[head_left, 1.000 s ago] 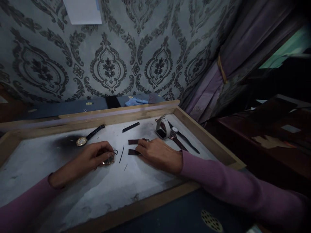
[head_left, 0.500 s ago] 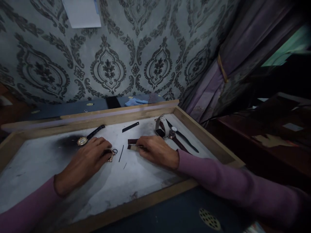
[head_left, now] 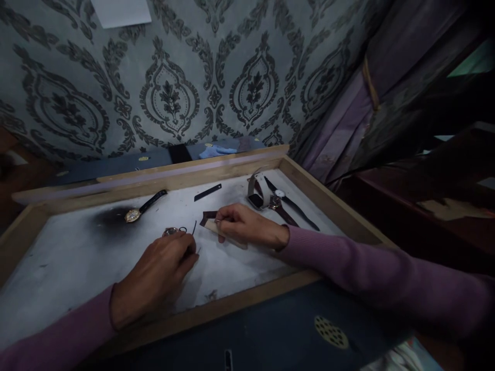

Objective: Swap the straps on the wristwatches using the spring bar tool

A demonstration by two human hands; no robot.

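Note:
My right hand (head_left: 245, 224) is closed on a dark brown strap (head_left: 209, 215) with a pale underside, over the middle of a white-bottomed wooden tray (head_left: 216, 304). To its left, my left hand (head_left: 162, 265) is low over the tray with curled fingers; what they hold, if anything, is hidden. A watch case (head_left: 170, 232) lies just beyond its knuckles, beside a small black loop (head_left: 183, 230). A thin black strip (head_left: 194, 227) lies between the hands.
A gold watch with a black strap (head_left: 132, 215) lies at the left, and a dark flat blade (head_left: 208, 192) near the back. Several watches, one with a white band (head_left: 265, 190), lie at the right. A blue cloth (head_left: 217, 151) is behind the tray.
My left hand has moved right and nearer to me, uncovering the watch case. My right hand has shifted slightly, and the strap's pale underside shows more. The view has tilted a little.

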